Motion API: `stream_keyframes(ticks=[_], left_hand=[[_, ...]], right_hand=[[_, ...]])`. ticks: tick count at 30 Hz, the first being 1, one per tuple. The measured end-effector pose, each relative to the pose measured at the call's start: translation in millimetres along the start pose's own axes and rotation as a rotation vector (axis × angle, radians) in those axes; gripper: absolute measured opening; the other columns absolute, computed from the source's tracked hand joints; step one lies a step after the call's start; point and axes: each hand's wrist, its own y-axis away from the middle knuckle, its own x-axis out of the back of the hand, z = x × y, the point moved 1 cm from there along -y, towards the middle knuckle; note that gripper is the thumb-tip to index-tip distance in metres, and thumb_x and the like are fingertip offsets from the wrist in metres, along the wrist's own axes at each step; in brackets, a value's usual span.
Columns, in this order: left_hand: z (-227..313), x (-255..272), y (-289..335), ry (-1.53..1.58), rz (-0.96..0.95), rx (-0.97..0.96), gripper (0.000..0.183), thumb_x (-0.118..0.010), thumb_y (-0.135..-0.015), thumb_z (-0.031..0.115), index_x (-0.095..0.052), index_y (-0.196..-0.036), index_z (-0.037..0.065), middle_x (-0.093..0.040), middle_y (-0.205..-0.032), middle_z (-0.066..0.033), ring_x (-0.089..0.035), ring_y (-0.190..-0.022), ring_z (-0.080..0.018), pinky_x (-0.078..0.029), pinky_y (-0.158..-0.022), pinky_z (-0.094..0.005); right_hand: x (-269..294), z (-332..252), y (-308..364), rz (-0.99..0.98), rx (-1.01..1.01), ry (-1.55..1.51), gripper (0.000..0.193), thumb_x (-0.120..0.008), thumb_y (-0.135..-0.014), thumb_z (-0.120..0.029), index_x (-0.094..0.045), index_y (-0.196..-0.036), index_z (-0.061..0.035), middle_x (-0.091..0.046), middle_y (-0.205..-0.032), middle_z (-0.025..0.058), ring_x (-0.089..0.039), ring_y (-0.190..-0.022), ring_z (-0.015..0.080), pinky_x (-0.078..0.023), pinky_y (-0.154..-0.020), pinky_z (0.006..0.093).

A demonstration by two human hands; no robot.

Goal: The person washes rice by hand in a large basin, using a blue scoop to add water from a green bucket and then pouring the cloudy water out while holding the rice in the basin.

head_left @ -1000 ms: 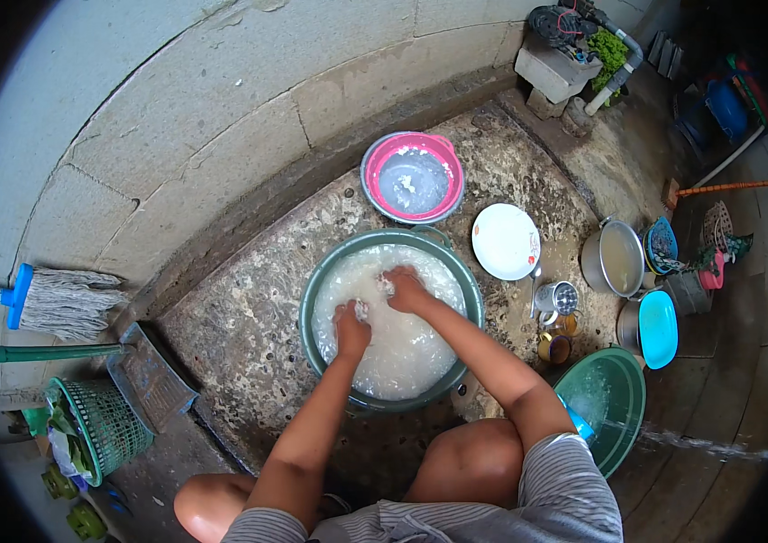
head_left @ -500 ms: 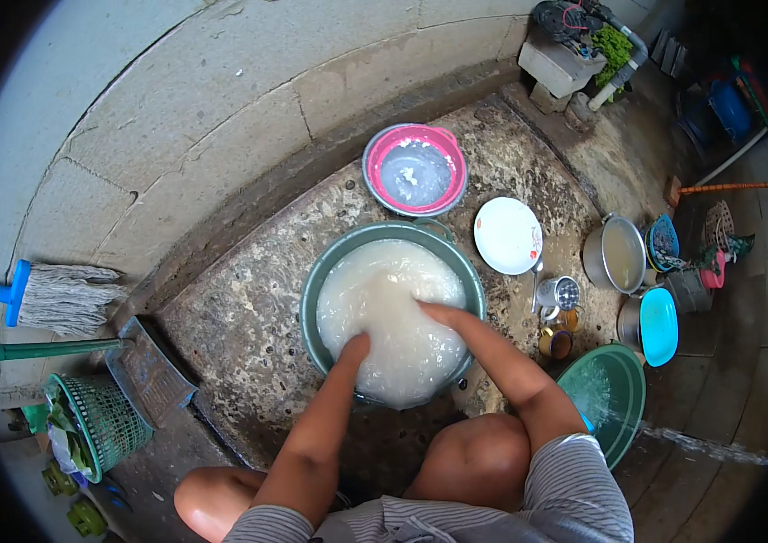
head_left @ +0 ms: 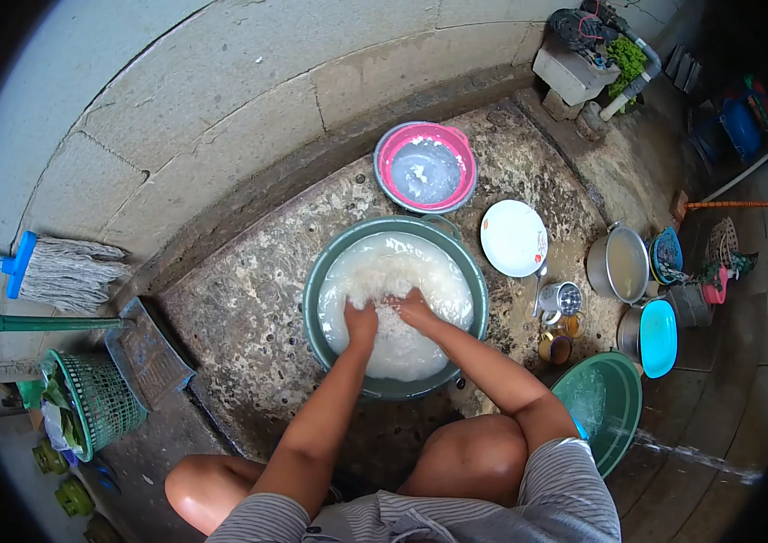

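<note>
Cloudy white water fills a large green basin on the floor in front of me. My left hand and my right hand are side by side in it, backs up and wrists out of the water. A pale, grainy heap that looks like rice breaks the surface just beyond my fingers. The fingers of both hands dip into this white mass, so I cannot make out whether they are closed on it.
Beyond the basin stands a pink colander in a grey bowl. To the right are a white plate, a metal pot, cups and a green tub with water streaming in. A mop, dustpan and green basket lie left.
Both hands have come up from under the cloudy water, now showing to the knuckles and closer together. A grainy white heap now shows near them, and the water level appears lower.
</note>
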Motion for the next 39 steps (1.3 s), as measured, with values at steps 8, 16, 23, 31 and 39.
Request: stream_keyframes(ticks=[8,16,23,31,39], left_hand=[[84,-16,-6,-1.025,-0.077,-0.446,0.053,-0.063,-0.066,0.005,-0.054,-0.117,0.002,-0.06,-0.102,-0.0255,-0.058,-0.095,-0.0358,-0.045,-0.088,-0.0412],[37,33,-64,-0.84,-0.35,0.088,0.06,-0.055,-0.08,0.043,-0.054,-0.121,-0.001,-0.058,-0.114,-0.026,-0.054,-0.109,-0.0376,-0.041,-0.096,-0.0396],[-35,32,-54,0.231,-0.585,0.728,0.062,-0.054,-0.085,0.05,-0.053,-0.125,0.002,-0.06,-0.117,-0.014,-0.056,-0.108,-0.0253,-0.044,-0.093,-0.0347],[13,12,15,0.16,-0.153,0.172,0.036,-0.055,-0.09,0.025,-0.058,-0.111,-0.003,-0.065,-0.101,-0.0117,-0.062,-0.089,-0.0213,-0.05,-0.076,-0.0333],[51,-7,9,-0.082,-0.239,-0.095,0.02,-0.06,-0.082,0.011,-0.062,-0.094,-0.005,-0.064,-0.099,-0.0206,-0.061,-0.09,-0.0332,-0.046,-0.079,-0.0373]], right_hand=[[39,-30,-49,0.189,0.464,0.908,0.056,-0.069,-0.066,-0.016,-0.056,-0.119,-0.0057,-0.054,-0.123,0.0229,-0.049,-0.117,0.0375,-0.038,-0.1,0.0406],[34,-18,-57,-0.211,-0.058,0.354,0.073,-0.03,-0.093,-0.059,-0.025,-0.143,-0.006,-0.035,-0.142,0.0199,-0.026,-0.136,0.026,-0.017,-0.112,0.0339],[32,54,-53,-0.274,-0.266,-0.21,0.063,-0.041,-0.093,-0.047,-0.033,-0.139,-0.0044,-0.045,-0.133,0.0173,-0.041,-0.122,0.0242,-0.032,-0.102,0.035],[-11,2,-1,0.007,0.072,-0.373,0.044,-0.058,-0.09,-0.027,-0.051,-0.124,-0.0014,-0.059,-0.113,0.0105,-0.059,-0.096,0.0198,-0.05,-0.078,0.0331],[24,-37,-1,0.316,-0.051,-0.593,0.053,-0.055,-0.086,-0.051,-0.061,-0.101,-0.0003,-0.064,-0.089,0.0104,-0.062,-0.085,0.0221,-0.049,-0.077,0.0346]])
